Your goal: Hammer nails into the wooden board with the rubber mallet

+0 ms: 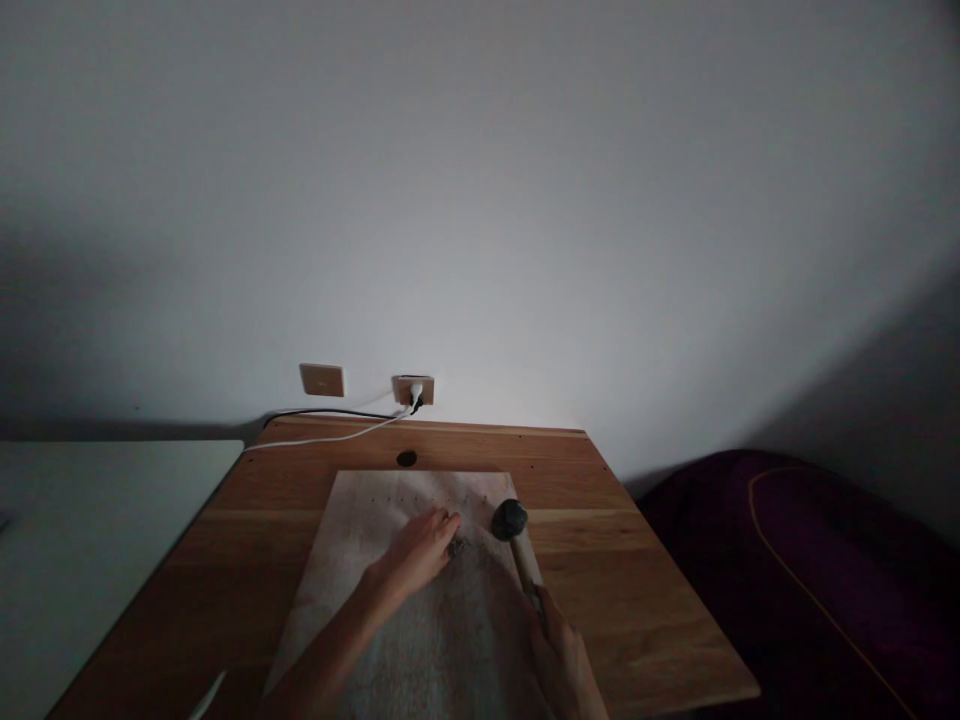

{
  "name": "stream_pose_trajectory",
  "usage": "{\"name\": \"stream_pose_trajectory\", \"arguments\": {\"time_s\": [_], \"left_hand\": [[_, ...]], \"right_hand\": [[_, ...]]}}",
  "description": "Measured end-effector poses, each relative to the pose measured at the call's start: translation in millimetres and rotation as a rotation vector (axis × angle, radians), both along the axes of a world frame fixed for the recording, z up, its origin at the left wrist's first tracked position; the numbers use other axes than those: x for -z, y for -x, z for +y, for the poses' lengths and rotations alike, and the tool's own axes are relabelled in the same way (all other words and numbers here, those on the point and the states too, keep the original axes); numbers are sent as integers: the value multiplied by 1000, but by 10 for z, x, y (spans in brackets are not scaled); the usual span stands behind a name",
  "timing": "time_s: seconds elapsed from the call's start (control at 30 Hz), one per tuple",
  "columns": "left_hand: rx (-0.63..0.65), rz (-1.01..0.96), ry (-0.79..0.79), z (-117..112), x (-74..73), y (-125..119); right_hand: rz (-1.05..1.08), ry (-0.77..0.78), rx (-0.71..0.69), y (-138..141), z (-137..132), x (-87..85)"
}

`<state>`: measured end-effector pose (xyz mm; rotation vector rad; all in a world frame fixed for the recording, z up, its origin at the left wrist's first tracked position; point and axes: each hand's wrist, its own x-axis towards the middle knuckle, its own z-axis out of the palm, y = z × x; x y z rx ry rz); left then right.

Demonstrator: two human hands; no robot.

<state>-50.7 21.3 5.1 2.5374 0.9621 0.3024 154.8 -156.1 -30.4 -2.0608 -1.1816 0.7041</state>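
My right hand (559,640) is wrapped round the wooden handle of a mallet (527,565). Its dark head (510,520) is over the right edge of a pale wooden board (405,640). Over the middle of the board, my left hand (420,540) has its fingers curled and drawn together; whatever they may hold is hidden. Beside its fingertips is a small pile of what look like nails (460,546), partly covered by the hand. A row of small nails (402,499) runs across the far part of the board.
The board lies on a wooden table (645,600) with a dark round hole (406,458). White and black cords (337,437) run along its back to a wall socket (415,390). A white surface (112,540) stands left; dark purple fabric (810,560) is at right.
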Motion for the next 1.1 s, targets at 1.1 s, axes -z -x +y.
{"name": "stream_pose_trajectory", "arguments": {"time_s": [1.1], "left_hand": [[-335, -481, 140, 532, 272, -176]], "right_hand": [[74, -101, -63, -69, -10, -5]]}}
